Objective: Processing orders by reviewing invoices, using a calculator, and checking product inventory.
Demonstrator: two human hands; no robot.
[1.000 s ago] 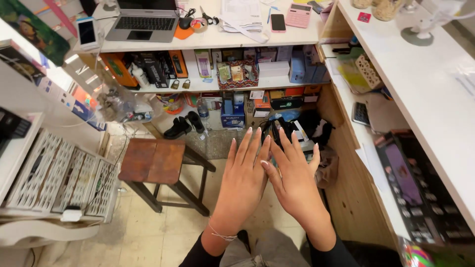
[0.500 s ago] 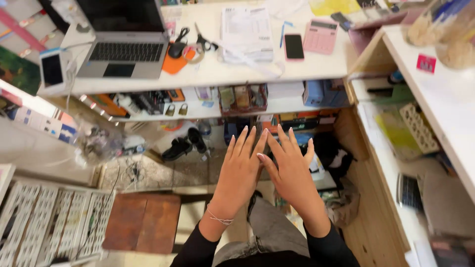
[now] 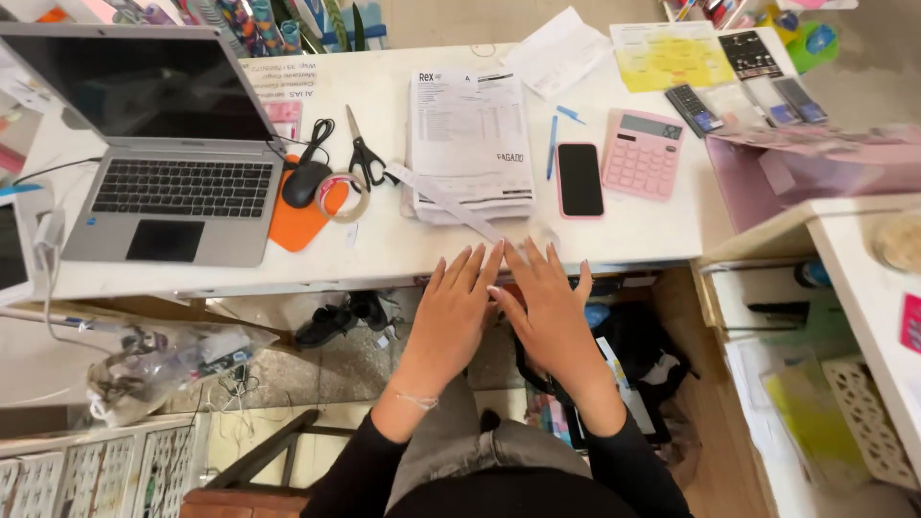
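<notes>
White desk (image 3: 403, 245) runs across in front of you. Your left hand (image 3: 456, 312) and right hand (image 3: 547, 312) are flat, fingers spread, empty, side by side at its near edge. Just beyond the fingertips lies the stack of papers (image 3: 470, 144), long axis pointing away; both hands are about equally near.

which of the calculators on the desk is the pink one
The big calculator lying just right of the pink-edged phone. The smaller ones further right are dark or grey.
</notes>
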